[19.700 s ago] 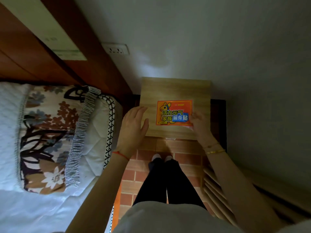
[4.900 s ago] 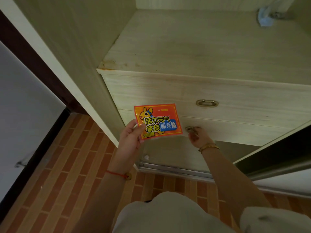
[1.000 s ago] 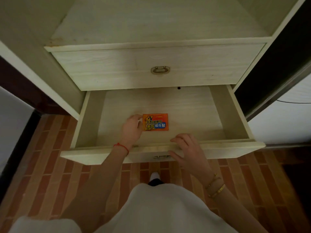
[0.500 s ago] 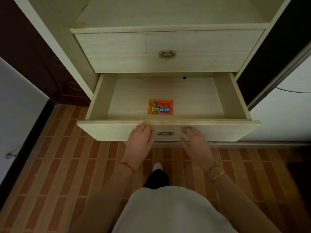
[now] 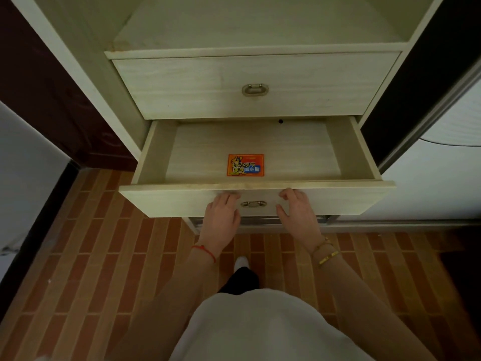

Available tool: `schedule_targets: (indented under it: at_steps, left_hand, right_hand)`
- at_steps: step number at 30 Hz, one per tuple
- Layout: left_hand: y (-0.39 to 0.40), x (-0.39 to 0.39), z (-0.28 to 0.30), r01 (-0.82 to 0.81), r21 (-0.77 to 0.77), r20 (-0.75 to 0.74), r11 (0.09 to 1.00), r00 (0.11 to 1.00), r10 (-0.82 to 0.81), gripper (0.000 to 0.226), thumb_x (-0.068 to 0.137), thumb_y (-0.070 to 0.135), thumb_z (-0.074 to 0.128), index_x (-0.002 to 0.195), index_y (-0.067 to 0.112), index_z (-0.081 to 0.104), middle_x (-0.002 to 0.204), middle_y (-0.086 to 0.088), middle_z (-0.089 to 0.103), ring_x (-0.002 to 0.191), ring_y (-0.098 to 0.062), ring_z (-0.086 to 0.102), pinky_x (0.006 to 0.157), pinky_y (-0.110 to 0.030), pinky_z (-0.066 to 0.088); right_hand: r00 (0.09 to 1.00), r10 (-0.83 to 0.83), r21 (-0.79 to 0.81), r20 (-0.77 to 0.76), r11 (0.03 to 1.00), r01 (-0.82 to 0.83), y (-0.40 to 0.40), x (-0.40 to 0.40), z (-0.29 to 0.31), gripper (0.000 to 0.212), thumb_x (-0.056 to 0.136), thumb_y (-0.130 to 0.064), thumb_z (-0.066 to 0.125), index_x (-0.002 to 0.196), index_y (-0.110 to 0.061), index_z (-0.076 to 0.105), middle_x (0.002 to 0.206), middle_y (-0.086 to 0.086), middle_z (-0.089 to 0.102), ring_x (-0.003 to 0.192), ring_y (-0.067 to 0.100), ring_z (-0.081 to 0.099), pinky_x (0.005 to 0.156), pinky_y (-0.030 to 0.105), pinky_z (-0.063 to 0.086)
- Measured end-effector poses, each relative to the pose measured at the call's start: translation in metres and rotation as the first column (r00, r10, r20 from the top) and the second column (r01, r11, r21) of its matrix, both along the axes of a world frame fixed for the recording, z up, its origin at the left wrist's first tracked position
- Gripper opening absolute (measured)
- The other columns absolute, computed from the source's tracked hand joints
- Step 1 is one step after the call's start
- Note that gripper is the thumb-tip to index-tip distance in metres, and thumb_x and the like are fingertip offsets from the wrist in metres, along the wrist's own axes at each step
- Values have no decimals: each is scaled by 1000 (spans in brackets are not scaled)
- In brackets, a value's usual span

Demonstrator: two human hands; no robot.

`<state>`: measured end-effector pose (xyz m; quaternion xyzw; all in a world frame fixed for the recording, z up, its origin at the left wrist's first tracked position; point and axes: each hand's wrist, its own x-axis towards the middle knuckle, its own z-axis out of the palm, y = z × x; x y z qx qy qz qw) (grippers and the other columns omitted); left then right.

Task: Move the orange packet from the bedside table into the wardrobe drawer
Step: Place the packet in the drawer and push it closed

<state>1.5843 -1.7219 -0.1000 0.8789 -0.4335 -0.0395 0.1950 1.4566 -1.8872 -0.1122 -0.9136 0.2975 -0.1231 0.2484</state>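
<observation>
The orange packet (image 5: 245, 165) lies flat on the bottom of the pulled-out lower wardrobe drawer (image 5: 361, 152), near its front. My left hand (image 5: 221, 217) rests flat against the drawer's front panel (image 5: 166, 201), left of the metal handle (image 5: 253, 203). My right hand (image 5: 298, 212) presses the same panel on the handle's right side. Neither hand holds anything; the fingers lie spread on the wood.
Above the pulled-out drawer is a closed upper drawer (image 5: 312, 84) with its own handle, under a bare shelf. A dark sliding wardrobe door (image 5: 421, 82) stands at the right. Brick-pattern floor (image 5: 104, 256) spreads below, with my foot (image 5: 240, 264) between my arms.
My left hand let go of the packet and left the drawer. Both hands now lie on the drawer's front panel, and the drawer looks pushed slightly inward.
</observation>
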Motion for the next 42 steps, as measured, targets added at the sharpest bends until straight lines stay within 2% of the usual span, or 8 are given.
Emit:
schedule_targets:
  at_steps: [9,18,28,33,42]
  left_hand:
    - [-19,38,16,-11,-65,39,998,999,14,40,88,10,55,127,13,54,127,-7,58,119,-25,52,99,-40,42]
    - [-49,90,37,-27,-148,39,989,999,33,38,90,12,55,128,17,54,127,-3,58,121,-19,50,102,-40,42]
    - [-79,130,38,7,-164,-4,986,1000,-7,34,94,16,52,128,20,54,130,-1,57,124,-18,49,108,-37,36]
    - [-95,148,40,23,-155,3,988,1000,-23,35,92,14,51,126,21,55,127,1,58,119,-18,50,103,-38,40]
    - [-120,170,47,74,-163,9,984,997,-74,34,90,12,52,123,19,57,124,-1,60,117,-21,52,101,-39,40]
  right_hand:
    - [1000,-28,73,-11,997,28,-31,43,1,38,90,-22,58,125,-13,48,129,6,50,123,22,44,102,32,42]
    - [997,-36,117,-71,992,44,-76,105,7,43,89,-19,60,128,-8,45,131,9,45,120,27,42,104,35,37]
    - [996,-68,114,-55,991,74,-125,163,3,40,89,-19,60,125,-8,46,129,10,46,117,28,43,101,36,38]
    - [995,-88,119,-41,989,93,-140,182,-3,41,85,-18,64,121,-6,48,125,12,48,112,32,46,98,38,38]
    - [993,-99,151,-57,983,106,-155,200,-8,51,83,-22,65,129,-9,44,132,9,46,119,32,47,102,38,37]
